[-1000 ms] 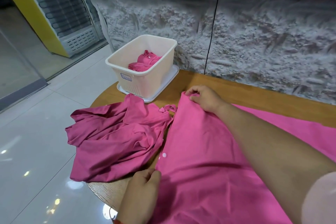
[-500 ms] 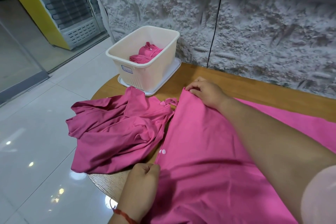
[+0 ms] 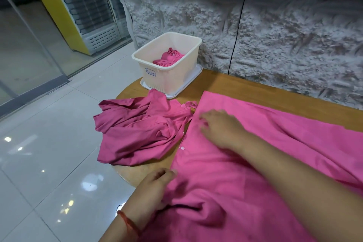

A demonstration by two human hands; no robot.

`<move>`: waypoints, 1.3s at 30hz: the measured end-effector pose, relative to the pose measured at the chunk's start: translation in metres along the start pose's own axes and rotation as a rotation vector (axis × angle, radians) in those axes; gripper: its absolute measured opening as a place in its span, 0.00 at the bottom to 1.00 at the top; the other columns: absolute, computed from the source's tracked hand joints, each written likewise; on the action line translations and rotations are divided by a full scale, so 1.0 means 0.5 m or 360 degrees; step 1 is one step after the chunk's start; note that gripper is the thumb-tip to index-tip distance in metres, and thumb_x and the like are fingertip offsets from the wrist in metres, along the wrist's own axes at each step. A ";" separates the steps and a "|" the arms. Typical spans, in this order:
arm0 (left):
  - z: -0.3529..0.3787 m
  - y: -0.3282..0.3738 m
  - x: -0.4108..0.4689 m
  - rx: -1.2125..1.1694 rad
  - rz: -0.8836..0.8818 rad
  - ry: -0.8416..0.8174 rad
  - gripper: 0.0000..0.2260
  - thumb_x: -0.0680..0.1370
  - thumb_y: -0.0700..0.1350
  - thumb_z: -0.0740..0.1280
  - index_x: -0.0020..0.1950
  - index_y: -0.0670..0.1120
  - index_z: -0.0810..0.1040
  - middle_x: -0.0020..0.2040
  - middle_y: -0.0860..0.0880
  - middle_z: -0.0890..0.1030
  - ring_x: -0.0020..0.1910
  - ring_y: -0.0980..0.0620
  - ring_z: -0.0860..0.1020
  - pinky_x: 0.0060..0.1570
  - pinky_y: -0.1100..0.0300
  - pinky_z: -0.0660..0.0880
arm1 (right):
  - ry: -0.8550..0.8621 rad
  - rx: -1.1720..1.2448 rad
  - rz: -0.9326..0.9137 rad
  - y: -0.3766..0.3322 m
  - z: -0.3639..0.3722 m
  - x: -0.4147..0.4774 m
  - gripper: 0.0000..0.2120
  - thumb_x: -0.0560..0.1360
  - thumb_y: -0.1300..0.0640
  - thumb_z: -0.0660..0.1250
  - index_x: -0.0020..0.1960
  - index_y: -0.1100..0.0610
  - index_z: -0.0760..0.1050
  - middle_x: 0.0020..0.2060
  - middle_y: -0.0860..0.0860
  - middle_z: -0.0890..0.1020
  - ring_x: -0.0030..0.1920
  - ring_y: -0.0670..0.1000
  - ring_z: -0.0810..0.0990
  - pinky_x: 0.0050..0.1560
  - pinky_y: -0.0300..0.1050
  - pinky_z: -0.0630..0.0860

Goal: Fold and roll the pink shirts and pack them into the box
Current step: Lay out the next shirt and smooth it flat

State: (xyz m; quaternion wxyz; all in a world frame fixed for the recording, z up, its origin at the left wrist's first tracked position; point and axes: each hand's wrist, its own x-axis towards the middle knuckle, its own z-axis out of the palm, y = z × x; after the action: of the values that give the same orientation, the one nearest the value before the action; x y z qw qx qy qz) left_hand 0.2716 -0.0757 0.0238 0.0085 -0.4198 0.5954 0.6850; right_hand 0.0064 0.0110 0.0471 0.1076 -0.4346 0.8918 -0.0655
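Right hand (image 3: 220, 127) spread on the shirt (image 3: 208, 180); left hand (image 3: 155, 182) at edge, grip unclear.

Soft matt pink cloth shirt (image 3: 245, 163) spread flat, crumpled pink cloth shirt (image 3: 141, 131) to the left, smooth cream plastic box (image 3: 172, 72), smooth wood table (image 3: 225, 84), shiny floor tiles (image 3: 49, 153), rough grey stone wall (image 3: 294, 35)

Pink shirt (image 3: 216, 173) spread flat — crumpled shirt (image 3: 137, 133) beside, box (image 3: 167, 76) w/ rolls (image 3: 169, 59).

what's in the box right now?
The box holds pink cloth, bunched in folds. The near wall hides the bottom, so how many pieces there are, or whether anything lies beneath them, cannot be told.
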 end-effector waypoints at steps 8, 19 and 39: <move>-0.016 -0.047 -0.079 0.0296 0.0207 -0.0284 0.22 0.75 0.68 0.69 0.58 0.53 0.86 0.53 0.51 0.87 0.53 0.52 0.85 0.57 0.48 0.81 | -0.0349 -0.0064 0.0063 -0.025 0.090 -0.111 0.32 0.82 0.30 0.46 0.83 0.35 0.40 0.84 0.47 0.37 0.84 0.57 0.36 0.78 0.72 0.43; -0.089 -0.115 -0.180 0.0428 0.0421 -0.0451 0.21 0.70 0.63 0.78 0.48 0.46 0.87 0.41 0.47 0.84 0.42 0.54 0.78 0.47 0.58 0.74 | -0.0331 -0.0064 0.0117 -0.027 0.099 -0.115 0.32 0.81 0.28 0.45 0.81 0.31 0.36 0.83 0.44 0.33 0.82 0.55 0.31 0.77 0.73 0.37; -0.145 -0.186 -0.212 0.0192 0.0504 -0.0078 0.17 0.82 0.57 0.69 0.39 0.47 0.78 0.33 0.51 0.75 0.30 0.53 0.72 0.30 0.62 0.70 | -0.0326 -0.0036 0.0167 -0.030 0.107 -0.114 0.32 0.80 0.27 0.46 0.81 0.29 0.38 0.83 0.43 0.34 0.83 0.54 0.32 0.77 0.72 0.36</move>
State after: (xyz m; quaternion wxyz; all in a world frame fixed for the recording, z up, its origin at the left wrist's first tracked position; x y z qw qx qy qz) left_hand 0.4289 -0.0566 0.0154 -0.0600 -0.3027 0.6939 0.6506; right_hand 0.0652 0.0454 0.0061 0.1965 -0.3929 0.8983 -0.0048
